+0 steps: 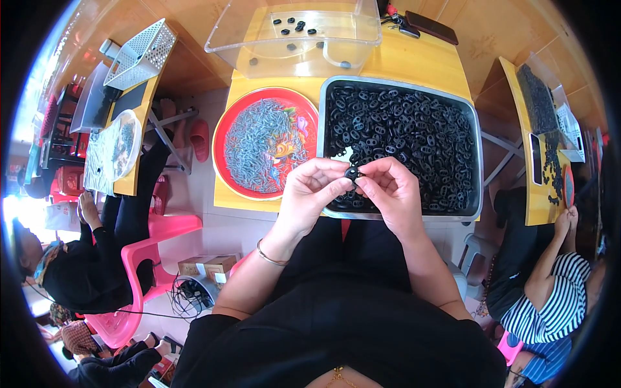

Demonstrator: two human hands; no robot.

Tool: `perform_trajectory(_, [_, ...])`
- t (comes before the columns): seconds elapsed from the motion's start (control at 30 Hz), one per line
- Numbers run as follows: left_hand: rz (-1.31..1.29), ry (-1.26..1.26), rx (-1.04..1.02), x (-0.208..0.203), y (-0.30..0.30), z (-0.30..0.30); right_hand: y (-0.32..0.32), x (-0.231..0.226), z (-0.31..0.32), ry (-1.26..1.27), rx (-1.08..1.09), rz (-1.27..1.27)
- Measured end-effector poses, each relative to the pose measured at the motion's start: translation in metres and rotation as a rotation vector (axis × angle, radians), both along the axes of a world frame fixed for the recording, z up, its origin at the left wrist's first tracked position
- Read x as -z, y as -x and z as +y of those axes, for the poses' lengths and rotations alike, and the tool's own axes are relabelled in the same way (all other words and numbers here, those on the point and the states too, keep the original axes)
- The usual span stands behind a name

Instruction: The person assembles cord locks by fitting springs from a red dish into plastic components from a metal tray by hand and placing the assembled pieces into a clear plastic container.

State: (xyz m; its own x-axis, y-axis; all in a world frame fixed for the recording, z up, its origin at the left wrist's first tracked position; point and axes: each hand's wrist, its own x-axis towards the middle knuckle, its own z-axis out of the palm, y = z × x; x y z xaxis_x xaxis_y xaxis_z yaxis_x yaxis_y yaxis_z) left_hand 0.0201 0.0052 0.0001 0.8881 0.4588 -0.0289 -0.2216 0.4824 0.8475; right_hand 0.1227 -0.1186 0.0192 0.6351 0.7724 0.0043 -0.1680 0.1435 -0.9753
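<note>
My left hand (310, 194) and my right hand (392, 191) meet over the near left part of a metal tray (480, 152). Between thumbs and fingertips, both pinch a small black plastic piece (352, 173); its far side is covered by fingers. Many loose black plastic pieces (414, 129), oval with two holes, fill the tray. To its left lies a round red tray (220, 132) with a patterned bottom, holding a heap of small thin silvery metal parts (252, 145), too fine to tell whether screws or pins.
Behind the trays, a clear plastic bin (226, 46) holds several black pieces. Keys (407, 28) and a dark brown case (432, 27) lie at the table's far right. People sit at side tables left and right. A pink chair (132, 275) stands at left, near a cardboard box (208, 266).
</note>
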Motion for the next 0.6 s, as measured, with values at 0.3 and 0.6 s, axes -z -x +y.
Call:
perform_trajectory(0.3, [0.036, -0.035, -0.004, -0.0032, 0.0012, -0.0009, -0.0012, -0.0001, -0.0002, 0.021, 0.014, 0.029])
perform_trajectory(0.6, [0.052, -0.108, -0.003, -0.0086, 0.0015, -0.0016, -0.0028, 0.003, -0.0028, 0.054, 0.004, 0.073])
